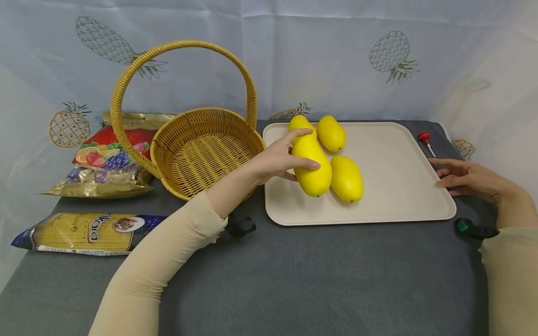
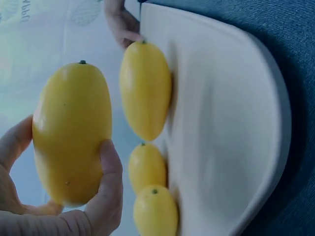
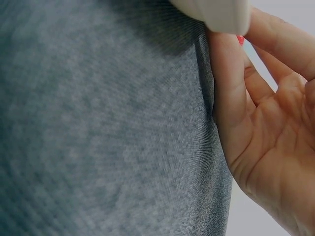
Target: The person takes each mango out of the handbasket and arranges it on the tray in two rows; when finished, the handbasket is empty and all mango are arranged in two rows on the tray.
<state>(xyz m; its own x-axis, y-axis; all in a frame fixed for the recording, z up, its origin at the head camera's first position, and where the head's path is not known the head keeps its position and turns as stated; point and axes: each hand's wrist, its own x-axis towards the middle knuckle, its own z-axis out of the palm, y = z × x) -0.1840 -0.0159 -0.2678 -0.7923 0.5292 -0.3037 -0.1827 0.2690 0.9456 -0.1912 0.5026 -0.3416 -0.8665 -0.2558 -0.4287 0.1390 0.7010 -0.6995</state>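
Observation:
My left hand (image 1: 277,161) grips a yellow mango (image 1: 312,165), thumb and fingers spread round its sides. In the left wrist view that mango (image 2: 74,132) hangs in the grasp, dark stem end up. Three more mangoes lie on the beige tray (image 1: 395,172): one front right (image 1: 346,179), one behind (image 1: 332,134), and one partly hidden (image 1: 299,122) behind the held fruit. At the tray's right edge, my right hand (image 1: 475,179) touches the rim with loosely extended fingers. The right wrist view shows those fingertips at the tray's lip (image 3: 226,17).
A wicker basket (image 1: 201,154) with a tall handle stands left of the tray. Further left are a candy bag (image 1: 111,161) and a pasta packet (image 1: 92,233), the latter partly behind my left sleeve. A red lollipop (image 1: 424,136) lies beyond my right hand.

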